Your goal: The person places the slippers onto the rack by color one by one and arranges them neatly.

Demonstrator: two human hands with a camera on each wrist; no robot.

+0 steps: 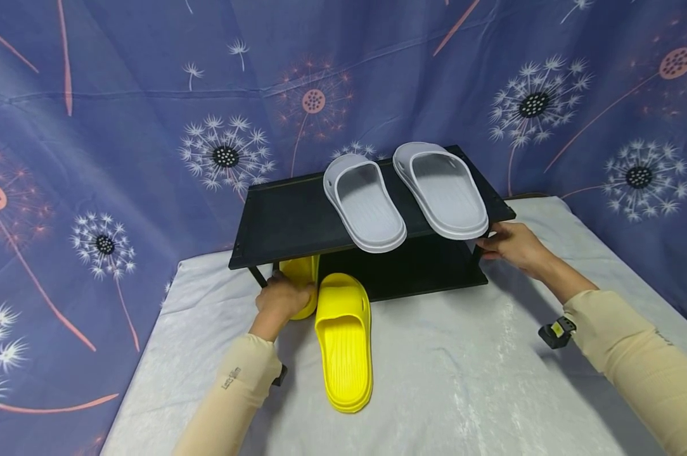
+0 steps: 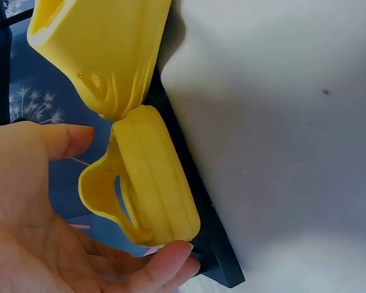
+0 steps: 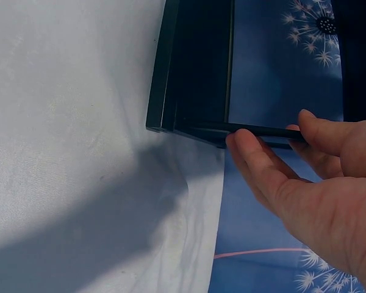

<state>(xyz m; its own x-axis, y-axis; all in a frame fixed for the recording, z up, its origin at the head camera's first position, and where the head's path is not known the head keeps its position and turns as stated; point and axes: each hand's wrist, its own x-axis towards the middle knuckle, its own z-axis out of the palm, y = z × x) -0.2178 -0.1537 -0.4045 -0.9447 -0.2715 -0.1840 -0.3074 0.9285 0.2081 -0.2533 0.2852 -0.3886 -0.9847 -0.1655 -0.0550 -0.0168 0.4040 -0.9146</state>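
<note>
A black two-tier shoe rack [image 1: 289,218] stands against the curtain. On its lower level at the left is a yellow slipper [image 2: 161,183], partly hidden under the top board in the head view. My left hand [image 1: 281,297] reaches round that slipper; its fingertips touch one side while the thumb stays apart from it. Beside it, another yellow slipper [image 1: 345,354] juts out toward me, toe end at the lower shelf's front edge. At the rack's right end, my right hand [image 1: 514,250] pinches a thin black side leg [image 3: 262,130] between thumb and fingers.
Two grey slippers, a left one [image 1: 369,206] and a right one [image 1: 449,190], rest on the rack's top board, heels over its front edge. Pale cloth [image 1: 435,367] covers the table. A blue dandelion-print curtain [image 1: 149,82] closes off the back and sides.
</note>
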